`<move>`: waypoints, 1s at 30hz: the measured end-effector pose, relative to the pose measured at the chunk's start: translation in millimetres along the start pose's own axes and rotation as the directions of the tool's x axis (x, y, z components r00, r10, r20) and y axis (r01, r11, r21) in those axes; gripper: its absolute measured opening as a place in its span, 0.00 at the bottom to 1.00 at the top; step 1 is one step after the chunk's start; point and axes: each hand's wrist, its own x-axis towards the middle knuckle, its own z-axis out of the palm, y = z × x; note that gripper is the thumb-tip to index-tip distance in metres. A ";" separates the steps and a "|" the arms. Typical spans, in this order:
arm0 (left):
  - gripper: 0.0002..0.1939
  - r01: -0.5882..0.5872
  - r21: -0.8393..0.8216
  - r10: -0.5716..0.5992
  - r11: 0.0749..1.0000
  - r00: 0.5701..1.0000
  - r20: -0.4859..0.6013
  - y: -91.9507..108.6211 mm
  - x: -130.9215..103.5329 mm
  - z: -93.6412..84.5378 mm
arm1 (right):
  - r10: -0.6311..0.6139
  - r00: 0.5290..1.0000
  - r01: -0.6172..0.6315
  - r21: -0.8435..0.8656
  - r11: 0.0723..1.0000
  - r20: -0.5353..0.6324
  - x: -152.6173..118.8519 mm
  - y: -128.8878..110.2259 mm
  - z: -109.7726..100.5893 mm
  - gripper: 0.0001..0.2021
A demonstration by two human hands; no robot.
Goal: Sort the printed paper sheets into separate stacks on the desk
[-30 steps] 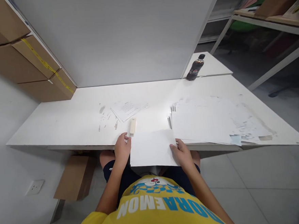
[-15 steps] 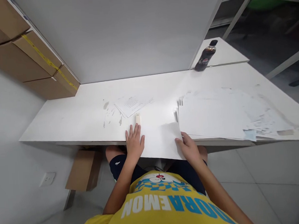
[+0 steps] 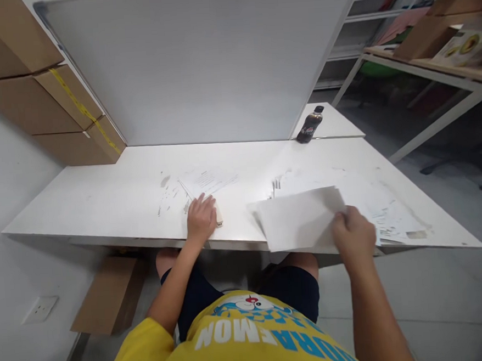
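Note:
My right hand is closed on the right edge of some white paper sheets. The sheets are lifted and tilted above the front of the desk, slightly blurred. My left hand is low over the desk, its fingers curled over a small cream rectangular block. The block's right side and near end show beside the fingers; the thumb is hidden. Just beyond that hand lie printed papers on the desktop. More white papers are spread on the right part of the desk, partly behind the lifted sheets.
The white desk runs across the view below a whiteboard panel. A dark cola bottle stands at the back right. Cardboard boxes are stacked at the back left, and another box sits beneath the desk.
My right hand has raised the paper and carried it to the right, away from my left hand. My left hand has left the paper and closed over the cream block. The view has shifted.

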 end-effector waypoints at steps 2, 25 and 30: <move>0.24 0.183 0.040 -0.184 0.982 0.982 0.030 -25.2 23.6 5.7 | -0.001 0.993 -0.008 -0.068 0.998 -0.121 25.5 19.2 -0.6 0.19; 0.14 0.231 -0.117 -0.254 0.966 0.933 -0.256 -42.0 31.8 -0.8 | -0.417 0.908 0.419 0.066 0.906 -0.035 -3.1 28.0 65.6 0.25; 0.18 -0.056 -0.241 -0.060 0.969 0.892 -0.448 -5.2 -6.5 -23.1 | -0.423 0.904 0.427 0.211 0.879 -0.066 -22.4 -3.1 47.6 0.22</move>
